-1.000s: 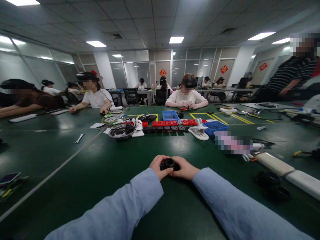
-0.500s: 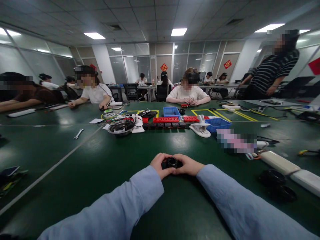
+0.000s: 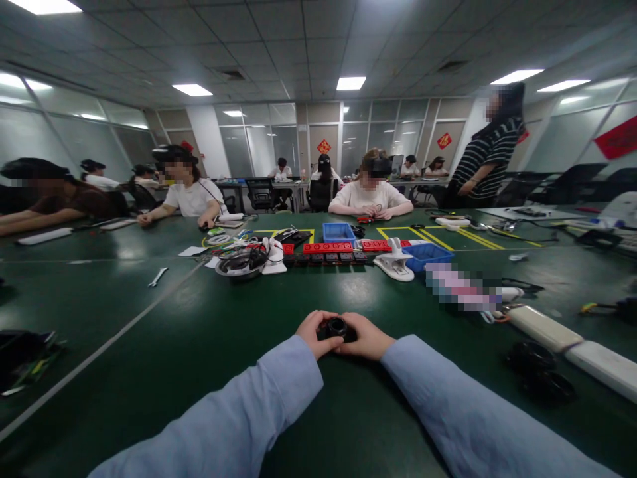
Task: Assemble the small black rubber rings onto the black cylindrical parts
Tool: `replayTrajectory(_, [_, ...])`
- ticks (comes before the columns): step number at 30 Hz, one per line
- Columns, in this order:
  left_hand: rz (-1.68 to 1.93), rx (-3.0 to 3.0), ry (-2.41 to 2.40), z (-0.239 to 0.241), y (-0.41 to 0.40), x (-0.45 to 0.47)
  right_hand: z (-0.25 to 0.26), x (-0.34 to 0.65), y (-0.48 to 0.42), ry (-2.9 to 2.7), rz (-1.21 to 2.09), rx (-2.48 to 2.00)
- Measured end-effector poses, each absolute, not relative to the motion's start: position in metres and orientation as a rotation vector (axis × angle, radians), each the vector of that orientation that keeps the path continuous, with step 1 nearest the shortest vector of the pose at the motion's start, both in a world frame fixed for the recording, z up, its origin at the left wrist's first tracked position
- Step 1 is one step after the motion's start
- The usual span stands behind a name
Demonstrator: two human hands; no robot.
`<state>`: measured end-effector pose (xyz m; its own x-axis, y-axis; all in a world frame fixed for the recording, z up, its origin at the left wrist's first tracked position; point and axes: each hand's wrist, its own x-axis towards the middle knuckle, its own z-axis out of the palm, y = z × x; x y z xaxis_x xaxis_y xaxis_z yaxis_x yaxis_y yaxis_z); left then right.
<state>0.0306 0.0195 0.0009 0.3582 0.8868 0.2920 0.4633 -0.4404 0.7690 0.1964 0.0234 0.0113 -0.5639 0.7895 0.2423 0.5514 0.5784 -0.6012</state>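
Both hands are wrapped round a small black round part (image 3: 337,326) with a ring-shaped hole in its top; I cannot make out its exact kind. My left hand (image 3: 314,333) closes on its left side, thumb in front. On the other side, my right hand (image 3: 367,337) grips it, fingertips close to those of the left. The fingers hide much of its lower edge. Beneath it lies the green tabletop (image 3: 239,325). Off to the right rest black round pieces (image 3: 532,358) that look similar.
Beyond my hands stand a red power strip (image 3: 328,247), a white clamp base (image 3: 395,262), blue bins (image 3: 426,255) and a metal bowl (image 3: 241,264) of cables. A wrench (image 3: 158,277) lies left, a long white bar (image 3: 607,365) right. People sit opposite; one stands at right.
My view has tilted up slightly. Both hands stay closed on the black part, which appears turned or tilted a little. The standing person has moved left and straightened.
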Motion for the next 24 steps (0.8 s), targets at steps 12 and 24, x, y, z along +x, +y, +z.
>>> replayTrajectory(12, [0.975,2.03,1.213,0.003,0.015,0.034,0.017,0.202,0.026,-2.311,0.884,-0.992])
replayTrajectory(24, [1.008,2.033,1.28,-0.001,0.017,0.036,0.007,0.193,0.023,-2.263,0.606,-1.101])
